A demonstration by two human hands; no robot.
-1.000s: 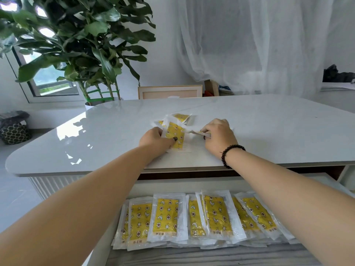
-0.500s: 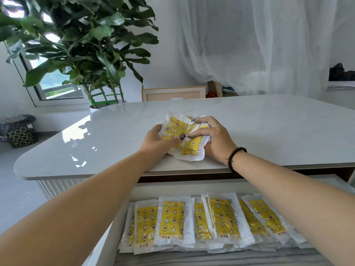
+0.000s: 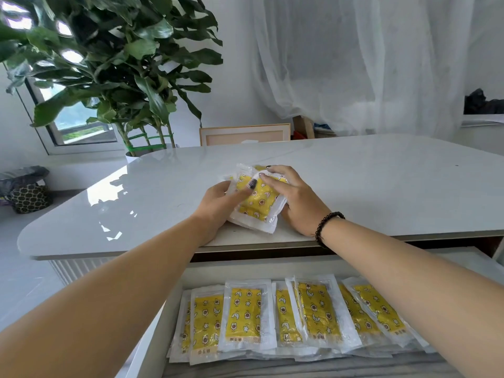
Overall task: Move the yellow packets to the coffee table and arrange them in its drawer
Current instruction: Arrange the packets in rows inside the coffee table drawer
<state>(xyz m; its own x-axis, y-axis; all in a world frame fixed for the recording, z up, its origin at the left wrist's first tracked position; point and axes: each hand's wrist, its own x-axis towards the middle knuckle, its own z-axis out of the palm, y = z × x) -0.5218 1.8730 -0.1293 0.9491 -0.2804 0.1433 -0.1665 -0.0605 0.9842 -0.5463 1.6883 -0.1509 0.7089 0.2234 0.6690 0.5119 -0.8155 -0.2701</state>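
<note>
Yellow packets [image 3: 256, 200] on coffee table [image 3: 381, 181] now gathered into one stack; left hand [image 3: 218, 197] and right hand [image 3: 294, 197] both grasp it. Next: drawer [image 3: 272, 268].

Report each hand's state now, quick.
Left hand: grips the stack of yellow packets on the table top, thumb on top.
Right hand: holds the same stack, fingers curled over its far edge.

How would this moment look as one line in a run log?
both hands gather yellow packets on coffee table | left hand | right hand | drawer open
</note>
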